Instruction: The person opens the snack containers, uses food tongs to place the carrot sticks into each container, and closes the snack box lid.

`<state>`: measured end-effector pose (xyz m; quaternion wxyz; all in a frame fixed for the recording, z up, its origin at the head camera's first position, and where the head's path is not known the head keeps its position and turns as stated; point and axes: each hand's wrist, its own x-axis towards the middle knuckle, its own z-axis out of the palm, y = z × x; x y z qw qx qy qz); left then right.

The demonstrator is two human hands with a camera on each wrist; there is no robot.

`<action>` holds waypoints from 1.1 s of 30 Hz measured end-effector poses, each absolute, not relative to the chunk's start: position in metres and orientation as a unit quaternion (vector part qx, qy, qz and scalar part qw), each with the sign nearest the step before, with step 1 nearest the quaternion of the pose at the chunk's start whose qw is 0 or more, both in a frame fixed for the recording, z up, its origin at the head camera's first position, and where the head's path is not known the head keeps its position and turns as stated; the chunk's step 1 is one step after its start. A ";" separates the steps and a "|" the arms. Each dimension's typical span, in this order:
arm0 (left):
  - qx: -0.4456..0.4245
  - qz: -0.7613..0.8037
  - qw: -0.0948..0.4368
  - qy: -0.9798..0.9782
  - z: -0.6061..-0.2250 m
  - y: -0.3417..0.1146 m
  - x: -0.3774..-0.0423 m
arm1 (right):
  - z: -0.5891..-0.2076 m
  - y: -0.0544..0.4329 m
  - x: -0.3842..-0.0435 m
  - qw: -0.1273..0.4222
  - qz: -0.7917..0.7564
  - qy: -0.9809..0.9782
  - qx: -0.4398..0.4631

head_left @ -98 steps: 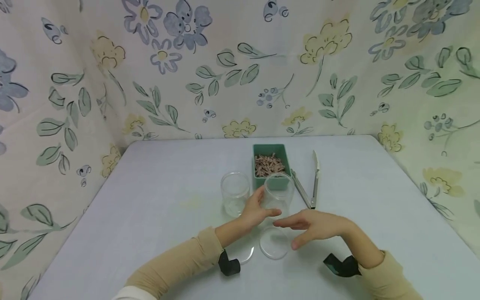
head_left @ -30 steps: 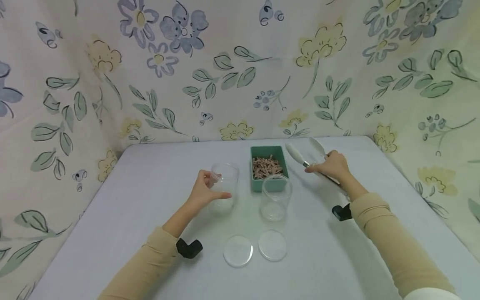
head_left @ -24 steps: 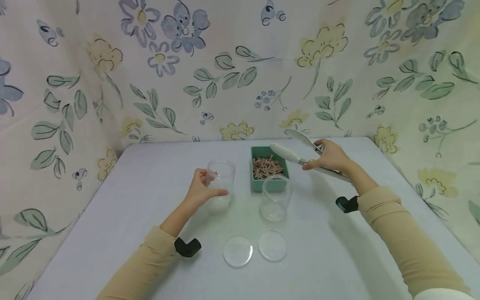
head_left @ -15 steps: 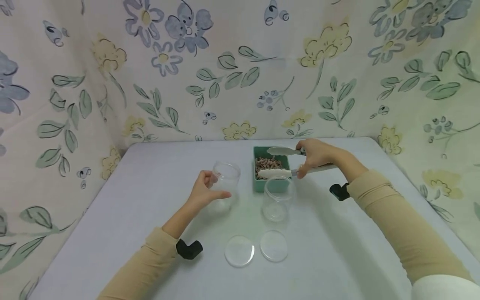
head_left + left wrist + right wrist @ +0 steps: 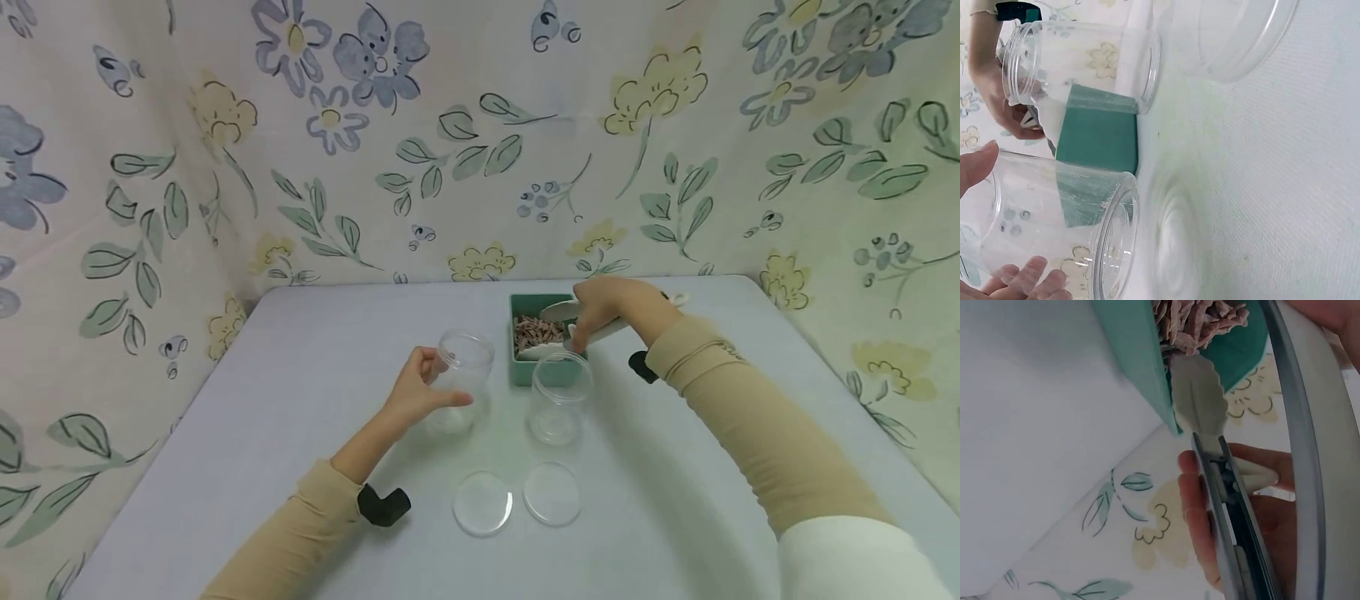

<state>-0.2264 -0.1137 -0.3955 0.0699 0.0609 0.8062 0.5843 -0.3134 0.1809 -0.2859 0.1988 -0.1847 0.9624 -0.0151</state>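
Note:
My left hand [image 5: 416,398] grips a clear plastic jar [image 5: 471,357], thumb on the near side and fingers on the far side. The jar is tilted and its base is just above the table in the left wrist view. My right hand [image 5: 603,307] holds tongs [image 5: 542,352] with pale serrated heads. Both heads reach into a green bin [image 5: 522,372] of brown dried strips [image 5: 1191,325]. In the right wrist view one head [image 5: 1199,394] touches or nearly touches the strips. Whether anything is pinched between the heads is hidden.
A second clear jar [image 5: 555,417] stands open-topped in front of the bin. Two clear round lids [image 5: 482,503] lie flat nearer the front of the white table [image 5: 337,367]. A floral curtain [image 5: 480,167] hangs behind and at both sides.
My left hand has moved from between the jars to the left one and lifted it. My right hand has picked up the tongs and brought their heads from the right down into the bin.

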 end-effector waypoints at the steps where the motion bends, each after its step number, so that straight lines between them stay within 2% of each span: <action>1: 0.060 0.585 0.069 0.806 -0.396 -0.114 -0.226 | -0.286 0.177 -0.313 0.201 -0.002 0.962 -0.183; 9: 0.063 0.596 0.074 0.797 -0.397 -0.115 -0.225 | -0.290 0.165 -0.312 0.216 0.032 0.964 -0.148; 14: 0.057 0.594 0.070 0.799 -0.397 -0.117 -0.224 | -0.296 0.171 -0.317 0.209 0.025 0.963 -0.169; 24: 0.055 0.601 0.074 0.794 -0.398 -0.118 -0.224 | -0.306 0.182 -0.312 0.145 0.025 0.965 -0.216; 33: 0.054 0.599 0.078 0.795 -0.403 -0.120 -0.224 | -0.306 0.179 -0.308 0.124 0.019 0.968 -0.217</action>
